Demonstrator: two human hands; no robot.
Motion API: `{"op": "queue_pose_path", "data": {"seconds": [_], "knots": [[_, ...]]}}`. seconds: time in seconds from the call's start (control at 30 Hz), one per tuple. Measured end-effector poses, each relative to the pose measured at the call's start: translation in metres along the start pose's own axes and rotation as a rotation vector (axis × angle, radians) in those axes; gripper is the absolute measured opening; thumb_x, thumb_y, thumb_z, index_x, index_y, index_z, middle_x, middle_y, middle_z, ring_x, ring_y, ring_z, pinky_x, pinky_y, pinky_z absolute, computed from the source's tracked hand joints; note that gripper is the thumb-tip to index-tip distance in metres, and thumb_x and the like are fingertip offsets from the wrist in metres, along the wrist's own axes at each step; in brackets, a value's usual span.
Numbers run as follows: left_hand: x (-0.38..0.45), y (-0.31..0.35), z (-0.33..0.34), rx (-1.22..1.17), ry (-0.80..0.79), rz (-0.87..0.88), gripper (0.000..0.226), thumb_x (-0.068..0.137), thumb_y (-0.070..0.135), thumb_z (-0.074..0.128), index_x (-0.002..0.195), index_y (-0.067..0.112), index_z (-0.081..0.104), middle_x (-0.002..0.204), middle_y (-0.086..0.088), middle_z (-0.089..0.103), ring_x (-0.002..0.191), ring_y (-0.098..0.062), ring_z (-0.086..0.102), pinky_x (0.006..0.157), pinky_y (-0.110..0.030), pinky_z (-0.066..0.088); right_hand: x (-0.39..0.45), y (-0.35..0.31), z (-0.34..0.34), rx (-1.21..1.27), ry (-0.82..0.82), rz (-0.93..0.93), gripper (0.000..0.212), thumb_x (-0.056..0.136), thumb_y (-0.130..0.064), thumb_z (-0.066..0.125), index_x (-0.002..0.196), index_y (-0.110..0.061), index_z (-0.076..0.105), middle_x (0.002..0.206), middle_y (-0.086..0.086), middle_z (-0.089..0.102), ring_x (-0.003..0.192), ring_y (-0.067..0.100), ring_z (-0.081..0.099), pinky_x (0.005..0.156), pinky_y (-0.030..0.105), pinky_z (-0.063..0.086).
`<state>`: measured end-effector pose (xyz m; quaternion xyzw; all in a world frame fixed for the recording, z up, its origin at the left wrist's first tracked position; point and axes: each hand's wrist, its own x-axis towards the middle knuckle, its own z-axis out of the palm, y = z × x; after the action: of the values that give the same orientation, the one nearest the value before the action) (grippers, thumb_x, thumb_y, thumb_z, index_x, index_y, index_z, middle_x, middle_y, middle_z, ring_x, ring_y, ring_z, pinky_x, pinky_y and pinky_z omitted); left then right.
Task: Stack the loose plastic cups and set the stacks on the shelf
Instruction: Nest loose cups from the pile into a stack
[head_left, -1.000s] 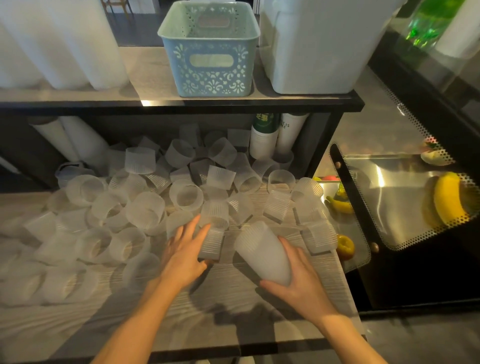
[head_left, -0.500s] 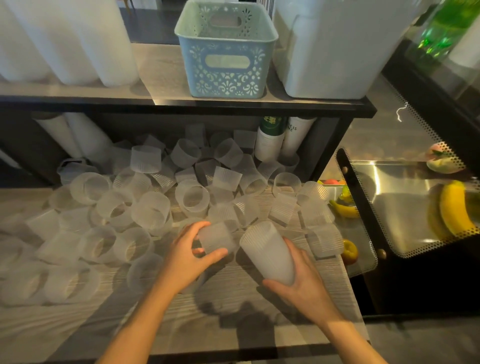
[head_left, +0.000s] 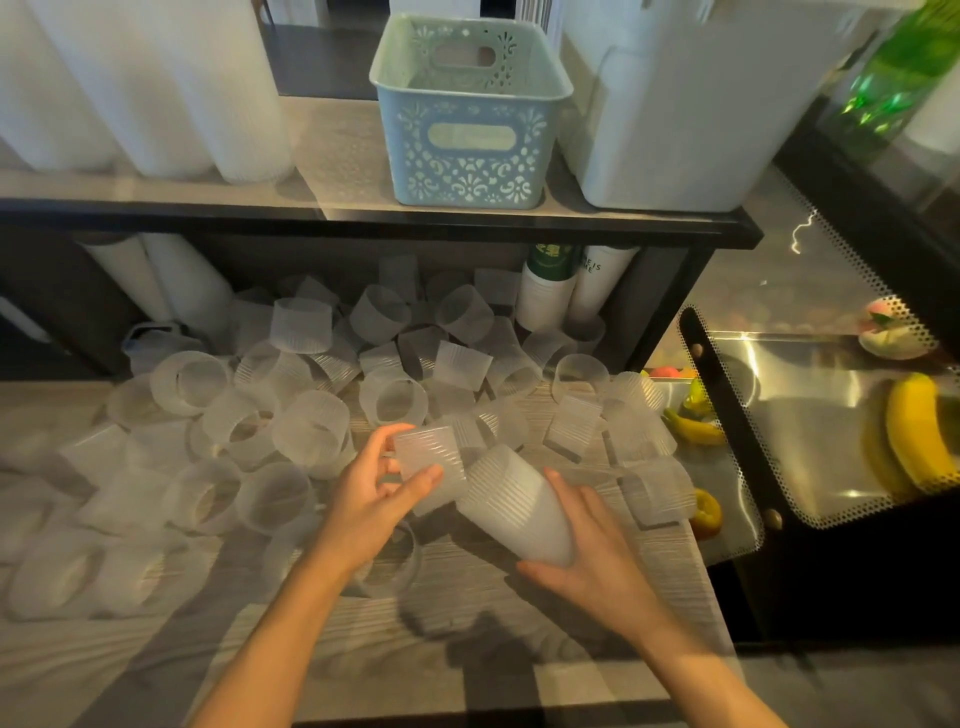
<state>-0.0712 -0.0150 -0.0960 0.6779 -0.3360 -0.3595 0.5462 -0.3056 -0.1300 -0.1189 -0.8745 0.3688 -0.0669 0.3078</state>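
Left hand (head_left: 379, 483) pinching single cup (head_left: 431, 462), right hand (head_left: 592, 561) gripping cup stack (head_left: 511, 504), bare tabletop (head_left: 467, 649) near edge

Blue basket (head_left: 470, 111), bananas (head_left: 917, 434), white bin (head_left: 696, 104)

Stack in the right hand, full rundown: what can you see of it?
The stack is frosted, translucent ribbed plastic cups nested together. It lies tilted, open mouth up-left, closed base down-right. The right hand grips it near the base. The single cup pinched by the left hand sits right beside its mouth; contact is unclear.
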Motion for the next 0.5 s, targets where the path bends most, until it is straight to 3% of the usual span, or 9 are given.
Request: {"op": "queue_pose_path", "data": {"seconds": [0.1, 0.27, 0.43, 0.5], "knots": [[0.005, 0.006, -0.005, 0.143, -0.099, 0.047, 0.062, 0.070, 0.076, 0.061, 0.126, 0.052, 0.051, 0.122, 0.005, 0.061, 0.108, -0.016, 0.062, 0.090, -0.044, 0.055, 0.006, -0.006, -0.004, -0.034, 0.020, -0.042, 0.102, 0.072, -0.058, 0.073, 0.147, -0.044, 0.006, 0.129, -0.016, 0.031, 0.117, 0.002, 0.033, 0.099, 0.029, 0.040], [0.009, 0.025, -0.001, 0.418, -0.177, 0.134, 0.068, 0.078, 0.075, 0.047, 0.141, 0.051, 0.037, 0.123, 0.027, 0.048, 0.110, 0.004, 0.051, 0.093, -0.033, 0.051, 0.014, -0.014, -0.010, -0.125, 0.031, -0.127, 0.103, 0.072, -0.062, 0.071, 0.146, -0.045, 0.001, 0.134, -0.014, 0.029, 0.119, 0.001, 0.030, 0.102, 0.026, 0.036], [0.008, 0.032, 0.015, 0.486, -0.195, 0.162, 0.075, 0.082, 0.079, 0.034, 0.149, 0.045, 0.027, 0.122, 0.025, 0.044, 0.118, 0.004, 0.044, 0.102, -0.036, 0.043, 0.018, -0.019, -0.008, -0.052, 0.068, -0.168, 0.099, 0.070, -0.063, 0.071, 0.145, -0.045, 0.008, 0.130, -0.015, 0.031, 0.114, 0.002, 0.036, 0.096, 0.024, 0.041], [0.003, 0.031, 0.025, 0.465, -0.195, 0.153, 0.075, 0.082, 0.080, 0.027, 0.150, 0.050, 0.017, 0.137, 0.030, 0.034, 0.131, 0.012, 0.029, 0.110, -0.032, 0.031, 0.018, -0.021, -0.006, -0.001, 0.074, -0.171, 0.096, 0.070, -0.062, 0.071, 0.145, -0.043, 0.012, 0.126, -0.015, 0.032, 0.110, 0.002, 0.040, 0.092, 0.024, 0.044]]}}
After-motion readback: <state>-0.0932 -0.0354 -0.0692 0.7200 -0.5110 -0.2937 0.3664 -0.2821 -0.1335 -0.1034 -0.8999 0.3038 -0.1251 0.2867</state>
